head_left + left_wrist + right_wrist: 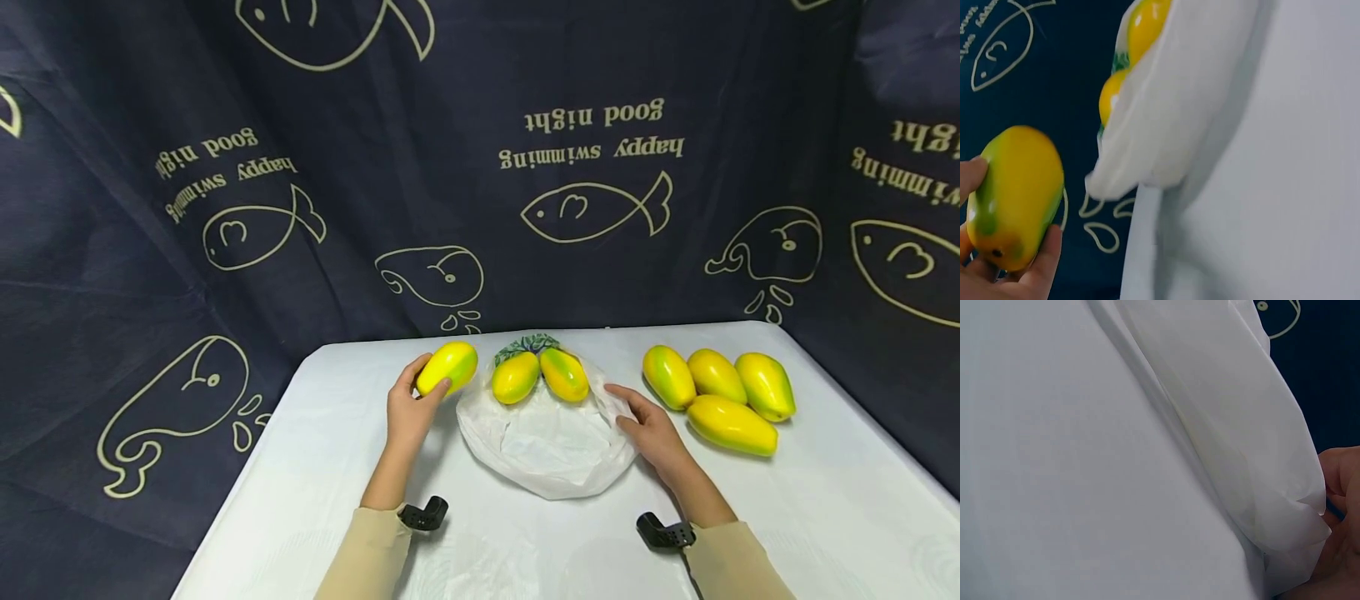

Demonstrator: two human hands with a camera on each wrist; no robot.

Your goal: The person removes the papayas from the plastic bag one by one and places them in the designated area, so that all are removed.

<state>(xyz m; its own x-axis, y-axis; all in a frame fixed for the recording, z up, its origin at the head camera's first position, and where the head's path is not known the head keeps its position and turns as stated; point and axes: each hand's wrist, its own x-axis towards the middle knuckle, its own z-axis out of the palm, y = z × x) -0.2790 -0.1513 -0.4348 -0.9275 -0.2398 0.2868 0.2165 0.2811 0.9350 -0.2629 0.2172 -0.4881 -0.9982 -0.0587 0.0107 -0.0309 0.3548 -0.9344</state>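
My left hand [411,408] grips a yellow-green papaya [452,367], held up left of a white plastic bag [551,479]. In the left wrist view, fingers and thumb wrap the papaya [1019,200], its dark-spotted end facing the camera. The bag's mouth is spread wide, with a green leafy print on its far side. Inside lie two more papayas, one on the left [515,378] and one on the right [564,375]. My right hand [652,425] holds the bag's right rim between thumb and fingers; the right wrist view shows this hand [1341,550] partly behind the plastic.
Several papayas [720,379] lie bunched on the right of the white-covered table [480,550], beyond my right hand. A dark blue curtain [465,167] with fish and whale drawings hangs behind the table and along its sides.
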